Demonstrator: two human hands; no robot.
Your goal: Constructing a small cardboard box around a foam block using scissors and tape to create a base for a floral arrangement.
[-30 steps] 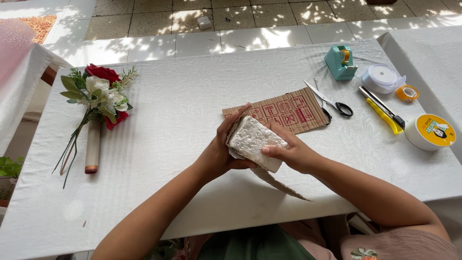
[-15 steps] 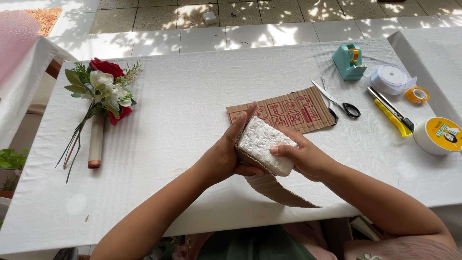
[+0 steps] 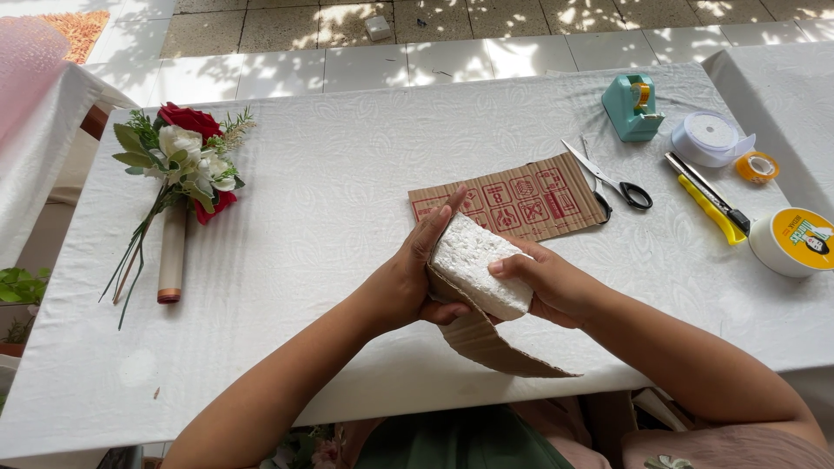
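Pressing a white foam block (image 3: 479, 271) against a cardboard strip (image 3: 495, 343), left hand (image 3: 408, 282) and right hand (image 3: 547, 287) both clamped in a firm grip, printed cardboard sheet (image 3: 512, 204) lying just beyond.

A long worktop (image 3: 330, 200) draped in a white patterned cloth fills most of the view, lit by soft daylight. Beyond its far edge lies a floor (image 3: 486, 61) of pale square tiles nearest the worktop and greyer paving further out, dappled with leaf shadow and bright sun patches, with a small white block (image 3: 378, 27) lying on it. A second white-covered table (image 3: 782, 87) stands at the right, another table with pink fabric (image 3: 30, 61) at the left, and green potted leaves (image 3: 17, 287) show below it
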